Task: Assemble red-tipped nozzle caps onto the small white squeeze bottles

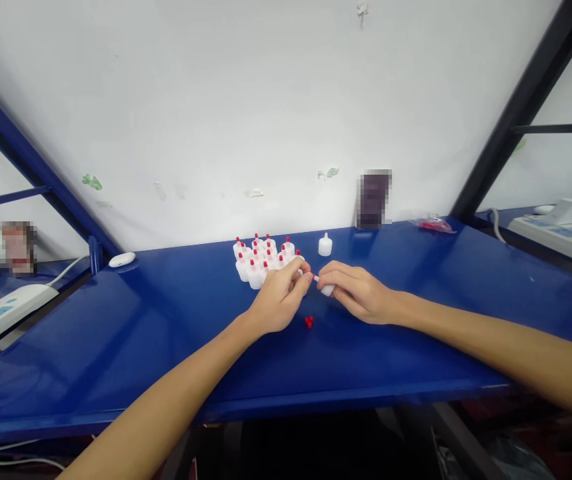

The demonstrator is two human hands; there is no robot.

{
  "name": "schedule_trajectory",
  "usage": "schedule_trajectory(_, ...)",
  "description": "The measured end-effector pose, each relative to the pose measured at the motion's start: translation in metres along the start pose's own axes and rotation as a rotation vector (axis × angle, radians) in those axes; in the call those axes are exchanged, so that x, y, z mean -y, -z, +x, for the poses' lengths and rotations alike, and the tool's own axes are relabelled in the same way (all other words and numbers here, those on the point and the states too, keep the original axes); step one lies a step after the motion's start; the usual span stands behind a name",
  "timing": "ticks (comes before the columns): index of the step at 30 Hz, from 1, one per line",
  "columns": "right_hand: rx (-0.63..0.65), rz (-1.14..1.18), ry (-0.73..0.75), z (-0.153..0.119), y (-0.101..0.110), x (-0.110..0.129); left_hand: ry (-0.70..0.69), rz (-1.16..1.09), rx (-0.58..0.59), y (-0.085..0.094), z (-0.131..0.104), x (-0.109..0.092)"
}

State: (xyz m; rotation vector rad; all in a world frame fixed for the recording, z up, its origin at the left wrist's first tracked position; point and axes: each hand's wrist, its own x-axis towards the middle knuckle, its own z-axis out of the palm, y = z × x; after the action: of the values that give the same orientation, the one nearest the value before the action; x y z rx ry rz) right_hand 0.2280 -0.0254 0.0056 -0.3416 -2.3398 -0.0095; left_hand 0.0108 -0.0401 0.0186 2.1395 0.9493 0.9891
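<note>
My right hand (pixel 353 290) is closed around a small white dropper bottle (pixel 327 290), tilted with its nozzle pointing left. At the nozzle tip sits a red cap (pixel 315 277), pinched by the thumb and finger of my left hand (pixel 285 293). Behind the left hand stands a group of several white bottles (pixel 255 273) with red caps, partly hidden by it. One white bottle without a cap (pixel 325 245) stands upright beyond my hands. A few loose red caps (pixel 309 322) lie together on the blue table in front of them.
The blue table (pixel 166 313) runs up to a white wall. On it are a white oval case (pixel 122 260) at the left and a clear bag with red contents (pixel 435 225) at the back right. A blurred dark rectangle (pixel 373 200) leans near the wall. Power strips flank the table.
</note>
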Motion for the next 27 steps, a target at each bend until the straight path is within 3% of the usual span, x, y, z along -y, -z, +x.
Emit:
schedule_trajectory(3, 0.0, -0.006, 0.003, -0.0006, -0.0007, -0.0012, -0.017, 0.06, 0.008, 0.0014, -0.0001, 0.0011)
schedule_trajectory(9, -0.05, -0.044, -0.037, 0.0005, -0.0026, 0.0021, -0.163, 0.448, 0.135, 0.0067, -0.0044, -0.0018)
schedule_trajectory(14, -0.066, -0.05, -0.052, 0.0004, -0.0048, 0.0049, -0.215, 0.638, 0.139, 0.0024, -0.0055, -0.0049)
schedule_trajectory(20, 0.032, 0.006, -0.104, 0.0006, -0.0044, 0.0049, -0.402, 0.73, 0.195, 0.0058, -0.0034, -0.0037)
schedule_trajectory(23, 0.084, 0.048, -0.054, 0.002, -0.0051, 0.0055, -0.449, 0.764, 0.21, 0.0058, -0.0037, -0.0023)
schedule_trajectory(27, 0.039, 0.054, 0.044, 0.0034, -0.0082, 0.0072, -0.461, 0.762, 0.213, 0.0023, -0.0044, -0.0024)
